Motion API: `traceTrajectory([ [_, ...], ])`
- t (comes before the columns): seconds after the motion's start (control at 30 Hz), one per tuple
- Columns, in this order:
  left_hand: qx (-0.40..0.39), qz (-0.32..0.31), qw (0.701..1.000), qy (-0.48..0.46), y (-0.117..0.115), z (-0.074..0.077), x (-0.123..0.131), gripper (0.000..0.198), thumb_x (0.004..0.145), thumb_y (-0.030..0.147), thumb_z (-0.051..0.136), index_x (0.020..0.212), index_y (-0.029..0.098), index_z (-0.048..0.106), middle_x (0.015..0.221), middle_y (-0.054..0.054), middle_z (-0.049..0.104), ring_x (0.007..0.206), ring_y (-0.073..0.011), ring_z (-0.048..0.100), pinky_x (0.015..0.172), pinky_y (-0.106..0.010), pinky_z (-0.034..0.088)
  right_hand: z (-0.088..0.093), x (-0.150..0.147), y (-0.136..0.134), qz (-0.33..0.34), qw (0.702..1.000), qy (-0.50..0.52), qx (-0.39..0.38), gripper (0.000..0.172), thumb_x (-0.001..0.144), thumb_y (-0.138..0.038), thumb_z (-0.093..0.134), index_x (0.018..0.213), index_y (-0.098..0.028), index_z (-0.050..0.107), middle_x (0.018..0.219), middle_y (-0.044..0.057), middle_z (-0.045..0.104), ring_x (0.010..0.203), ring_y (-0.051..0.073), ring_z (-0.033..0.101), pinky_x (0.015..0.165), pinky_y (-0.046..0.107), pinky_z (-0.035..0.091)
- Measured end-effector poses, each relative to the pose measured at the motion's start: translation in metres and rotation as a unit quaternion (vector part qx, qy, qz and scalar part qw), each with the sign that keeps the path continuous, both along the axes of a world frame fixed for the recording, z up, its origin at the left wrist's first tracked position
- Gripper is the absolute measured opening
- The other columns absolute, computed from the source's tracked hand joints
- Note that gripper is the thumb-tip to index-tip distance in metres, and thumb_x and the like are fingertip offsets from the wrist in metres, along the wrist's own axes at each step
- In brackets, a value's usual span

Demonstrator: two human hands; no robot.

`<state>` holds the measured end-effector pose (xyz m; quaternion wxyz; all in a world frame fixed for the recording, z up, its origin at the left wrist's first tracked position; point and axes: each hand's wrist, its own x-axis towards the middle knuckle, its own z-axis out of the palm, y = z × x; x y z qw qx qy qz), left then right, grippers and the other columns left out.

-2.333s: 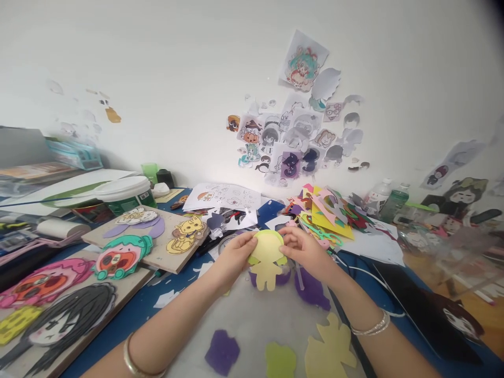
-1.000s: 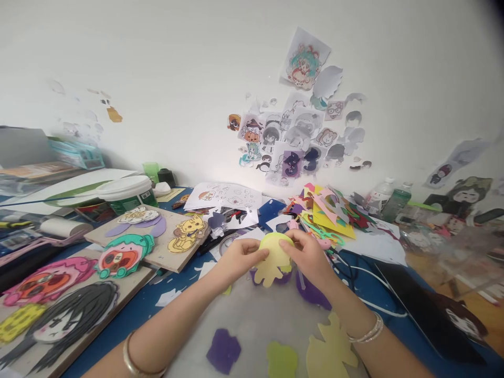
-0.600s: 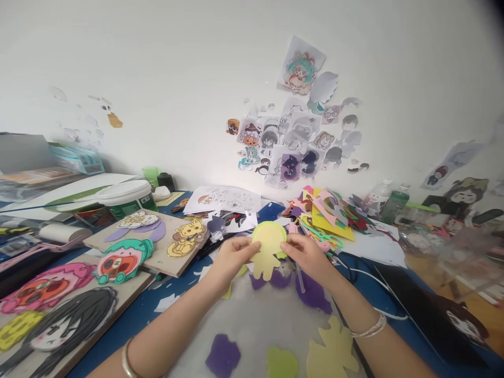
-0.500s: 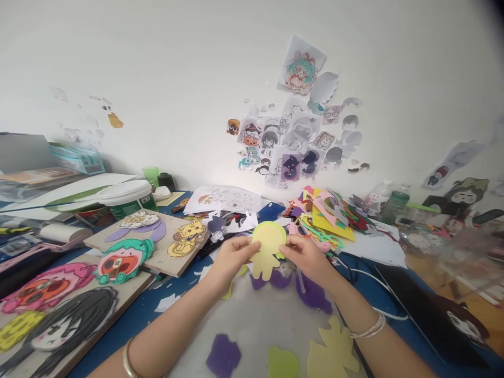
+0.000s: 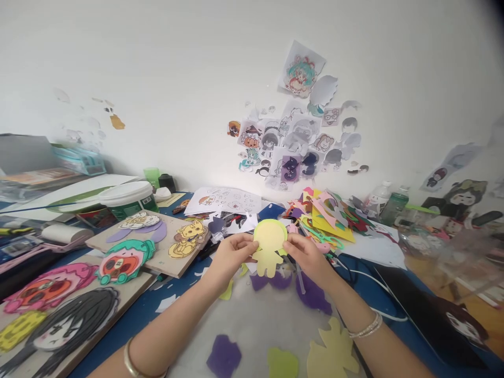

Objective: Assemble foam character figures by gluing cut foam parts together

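Between my two hands is a pale yellow doll-shaped cutout (image 5: pixel 269 252) with a round head and short limbs; a brighter yellow-green layer edges its head. My left hand (image 5: pixel 236 253) pinches its left side at the head. On the opposite side, my right hand (image 5: pixel 302 252) grips it between thumb and fingers. Below lies a grey work surface (image 5: pixel 252 320) bearing a purple cutout (image 5: pixel 224 356), a green cutout (image 5: pixel 282 362) and a larger pale yellow cutout (image 5: pixel 333 352). Another purple piece (image 5: pixel 313 294) rests near my right wrist.
Boards with painted character cutouts (image 5: pixel 124 260) stand at left, beside a white-lidded tub (image 5: pixel 125 197). Coloured scraps (image 5: pixel 326 210) and green-handled scissors (image 5: pixel 325 234) lie at back right, near bottles (image 5: pixel 395 205) and a black panel (image 5: pixel 429 315). Drawings (image 5: pixel 303 131) cover the wall.
The doll-shaped cutout has turned slightly to stand straighter between my hands. Both hands keep their hold, with the right fingers shifted a little along its edge.
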<state>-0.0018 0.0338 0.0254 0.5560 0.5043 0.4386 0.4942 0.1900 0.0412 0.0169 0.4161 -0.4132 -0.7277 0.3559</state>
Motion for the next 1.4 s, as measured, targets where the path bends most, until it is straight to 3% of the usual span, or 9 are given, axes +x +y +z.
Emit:
traceTrajectory([
  [0.17, 0.008, -0.007, 1.0, -0.004, -0.002, 0.0, -0.001, 0.027, 0.063, 0.038, 0.071, 0.074, 0.016, 0.06, 0.07, 0.0, 0.065, 0.061, -0.0097, 0.059, 0.059, -0.02, 0.049, -0.006, -0.003, 0.002, -0.016, 1.0, 0.007, -0.022, 0.025, 0.079, -0.043, 0.051, 0.073, -0.019, 0.048, 0.066, -0.002, 0.045, 0.062, 0.013, 0.044, 0.056, 0.025, 0.036],
  [0.43, 0.011, -0.105, 0.994, 0.007, 0.005, -0.01, 0.0, 0.045, 0.059, 0.038, 0.074, 0.094, 0.014, 0.058, 0.092, -0.009, 0.068, 0.079, -0.0226, 0.065, 0.066, -0.032, 0.051, -0.003, -0.008, -0.005, 0.012, 0.999, 0.032, -0.039, 0.022, 0.078, -0.037, 0.055, 0.086, -0.016, 0.057, 0.078, 0.002, 0.058, 0.073, 0.017, 0.055, 0.066, 0.028, 0.044],
  [0.6, 0.035, -0.113, 0.993, 0.002, 0.007, -0.017, 0.001, 0.045, 0.063, 0.036, 0.072, 0.1, 0.013, 0.058, 0.101, -0.011, 0.067, 0.087, -0.0244, 0.063, 0.072, -0.033, 0.05, -0.003, -0.013, -0.008, 0.026, 0.998, 0.017, -0.051, 0.025, 0.075, -0.034, 0.059, 0.092, -0.016, 0.059, 0.085, 0.005, 0.062, 0.081, 0.02, 0.058, 0.069, 0.03, 0.047],
  [0.8, 0.064, -0.112, 0.991, 0.031, 0.004, -0.018, 0.003, 0.045, 0.063, 0.031, 0.071, 0.103, 0.015, 0.059, 0.104, -0.009, 0.067, 0.093, -0.0243, 0.062, 0.078, -0.034, 0.049, -0.003, -0.018, -0.011, 0.011, 0.999, 0.016, -0.05, 0.024, 0.074, -0.032, 0.059, 0.091, -0.016, 0.061, 0.087, 0.005, 0.065, 0.081, 0.021, 0.059, 0.067, 0.03, 0.048],
  [1.1, 0.048, -0.106, 0.993, 0.032, 0.001, -0.013, 0.005, 0.042, 0.062, 0.026, 0.072, 0.101, 0.015, 0.061, 0.1, -0.008, 0.068, 0.091, -0.0241, 0.062, 0.076, -0.032, 0.049, -0.003, -0.016, -0.009, 0.025, 0.997, 0.021, -0.068, 0.026, 0.074, -0.033, 0.059, 0.093, -0.016, 0.062, 0.09, 0.006, 0.065, 0.083, 0.021, 0.059, 0.071, 0.031, 0.047],
  [1.27, 0.042, -0.114, 0.992, 0.024, -0.001, -0.01, 0.003, 0.042, 0.063, 0.032, 0.072, 0.101, 0.016, 0.061, 0.101, -0.008, 0.068, 0.088, -0.0233, 0.063, 0.074, -0.032, 0.05, -0.004, -0.009, -0.005, 0.007, 0.999, -0.003, -0.043, 0.025, 0.078, -0.037, 0.054, 0.086, -0.014, 0.062, 0.078, 0.005, 0.061, 0.073, 0.018, 0.056, 0.064, 0.028, 0.045],
  [1.4, 0.034, -0.123, 0.992, 0.01, 0.0, -0.011, 0.001, 0.042, 0.071, 0.043, 0.064, 0.102, 0.015, 0.06, 0.089, -0.007, 0.069, 0.079, -0.0219, 0.064, 0.068, -0.031, 0.05, -0.004, -0.009, -0.006, 0.013, 1.0, -0.005, -0.022, 0.024, 0.079, -0.038, 0.054, 0.081, -0.015, 0.061, 0.077, 0.004, 0.059, 0.072, 0.017, 0.055, 0.064, 0.027, 0.044],
])
